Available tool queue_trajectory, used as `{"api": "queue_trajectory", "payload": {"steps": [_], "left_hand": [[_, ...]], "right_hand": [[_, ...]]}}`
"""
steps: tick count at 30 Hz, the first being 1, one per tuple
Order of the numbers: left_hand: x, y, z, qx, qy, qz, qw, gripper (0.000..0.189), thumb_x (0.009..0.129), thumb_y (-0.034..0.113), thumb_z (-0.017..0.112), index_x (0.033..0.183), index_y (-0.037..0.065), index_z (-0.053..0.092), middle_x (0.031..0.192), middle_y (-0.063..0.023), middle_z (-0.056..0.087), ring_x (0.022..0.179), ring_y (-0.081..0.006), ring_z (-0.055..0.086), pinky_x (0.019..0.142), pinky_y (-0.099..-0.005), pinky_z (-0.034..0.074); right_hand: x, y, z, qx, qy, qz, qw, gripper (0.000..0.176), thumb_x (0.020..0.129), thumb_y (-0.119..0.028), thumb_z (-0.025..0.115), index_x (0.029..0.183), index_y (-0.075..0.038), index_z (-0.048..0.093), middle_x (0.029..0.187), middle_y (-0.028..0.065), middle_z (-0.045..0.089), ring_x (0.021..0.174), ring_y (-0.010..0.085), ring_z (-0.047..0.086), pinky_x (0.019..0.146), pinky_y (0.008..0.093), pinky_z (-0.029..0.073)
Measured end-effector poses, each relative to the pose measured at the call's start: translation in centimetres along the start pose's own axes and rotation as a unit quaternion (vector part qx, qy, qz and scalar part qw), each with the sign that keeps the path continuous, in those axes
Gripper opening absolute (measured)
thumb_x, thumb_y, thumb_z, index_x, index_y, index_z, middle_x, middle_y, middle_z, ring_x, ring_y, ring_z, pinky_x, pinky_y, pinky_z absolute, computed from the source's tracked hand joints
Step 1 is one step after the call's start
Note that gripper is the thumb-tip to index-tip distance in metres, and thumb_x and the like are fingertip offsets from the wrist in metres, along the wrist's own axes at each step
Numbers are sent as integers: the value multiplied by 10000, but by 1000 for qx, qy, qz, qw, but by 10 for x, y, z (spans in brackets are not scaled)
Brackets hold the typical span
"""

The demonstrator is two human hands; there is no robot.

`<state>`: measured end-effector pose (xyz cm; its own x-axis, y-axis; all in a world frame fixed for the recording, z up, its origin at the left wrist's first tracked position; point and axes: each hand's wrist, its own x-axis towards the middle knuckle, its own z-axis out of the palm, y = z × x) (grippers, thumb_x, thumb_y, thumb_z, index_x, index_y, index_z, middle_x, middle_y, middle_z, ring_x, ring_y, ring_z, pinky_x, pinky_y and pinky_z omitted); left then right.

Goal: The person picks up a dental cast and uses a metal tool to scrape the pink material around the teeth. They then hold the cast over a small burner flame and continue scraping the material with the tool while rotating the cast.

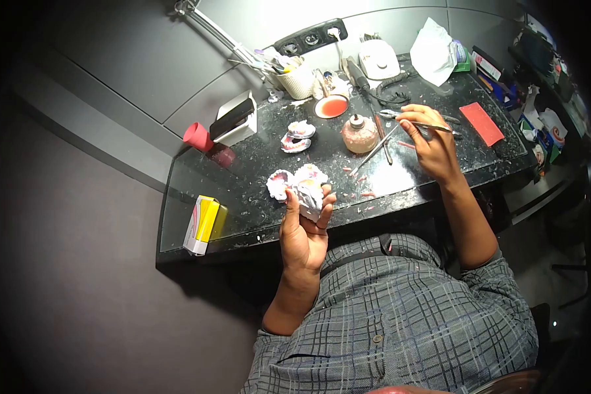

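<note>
My left hand [305,244] is raised at the bench's front edge, thumb and fingers closed round a white plaster dental cast [310,197] with pink on it. Beside it, a second white-and-pink cast piece [280,185] overlaps my thumb tip in this view. My right hand [433,146] hovers over the right part of the bench, fingers pinched on a slim metal hand tool [435,127] that points right. Pliers [389,113] lie close to its fingertips. Between the hands stands a glass spirit lamp [359,136], with a long metal instrument [374,151] and pink wax scraps [368,194] near it.
Another dental cast [297,136] sits farther back. A pink wax sheet [481,125] lies at right. Behind are a round red-filled dish [331,106], a tool cup [295,80] and a white control unit [379,60]. A yellow-white box [202,225] and red cup [197,136] stand left.
</note>
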<state>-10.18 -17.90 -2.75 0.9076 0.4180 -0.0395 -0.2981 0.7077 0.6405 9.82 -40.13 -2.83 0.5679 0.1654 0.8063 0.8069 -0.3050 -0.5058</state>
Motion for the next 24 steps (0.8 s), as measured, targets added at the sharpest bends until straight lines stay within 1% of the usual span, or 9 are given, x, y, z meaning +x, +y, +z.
{"api": "queue_trajectory", "payload": {"steps": [2,4,6,9,13,18,21,23,24], "left_hand": [[1,3,-2,-19,-10,-53,998,480,1034,387,569,1305,-10,546,1071,-217,702,828,-251,744,691,-318,660],[2,2,-8,-4,-20,-67,998,462,1036,375,571,1291,-8,547,1035,-221,706,763,-248,737,620,-307,642],[0,1,-6,9,-28,-81,996,443,1037,364,572,1278,-7,547,998,-226,710,697,-244,730,549,-297,624],[-7,-3,10,117,-8,-17,993,387,1039,319,571,1237,-6,502,907,-233,707,608,-259,709,454,-283,575],[-11,-6,15,193,-22,65,979,334,1041,265,573,1169,-25,468,872,-259,702,580,-287,711,413,-313,567],[-9,-7,12,208,-38,85,974,355,1047,281,564,1169,-36,462,895,-284,703,579,-295,712,409,-309,565],[-9,-4,10,186,-42,80,978,319,1055,233,537,1214,-31,454,947,-294,698,662,-329,731,472,-333,599],[-9,-1,11,129,-87,91,984,349,1061,220,496,1316,-14,452,1134,-314,651,909,-391,728,690,-398,647],[-8,-1,14,130,-88,90,983,349,1061,220,496,1316,-14,452,1134,-314,651,909,-391,728,690,-398,647]], "right_hand": [[0,-6,-1,14,9,-6,1000,139,935,-146,700,1009,-36,741,1014,123,730,975,290,678,882,376,506],[-1,-15,0,146,-2,33,989,123,937,-108,696,1013,-19,735,974,134,741,904,290,706,831,365,536],[-2,-27,1,95,9,-47,994,101,919,-43,701,1011,-9,728,959,136,744,896,276,719,838,371,549],[-7,-31,9,119,-14,-73,990,103,900,-18,714,1002,-9,712,968,126,747,893,270,726,817,358,555],[-8,-30,10,90,-19,-95,991,118,899,-13,710,1017,-15,705,956,118,747,880,280,725,809,361,557],[-8,-31,8,96,-20,-46,994,77,913,-29,700,984,-4,718,945,112,747,867,267,722,805,354,550],[-8,-30,10,103,-24,-35,994,78,917,-37,700,983,-2,722,953,117,746,891,265,720,821,354,546],[-8,-26,11,105,-42,-40,993,88,924,-61,701,984,-1,726,1009,141,745,975,283,714,881,365,541],[-8,-23,12,104,-40,-39,993,88,924,-61,701,984,-1,726,1009,141,745,975,283,714,881,365,541]]}}
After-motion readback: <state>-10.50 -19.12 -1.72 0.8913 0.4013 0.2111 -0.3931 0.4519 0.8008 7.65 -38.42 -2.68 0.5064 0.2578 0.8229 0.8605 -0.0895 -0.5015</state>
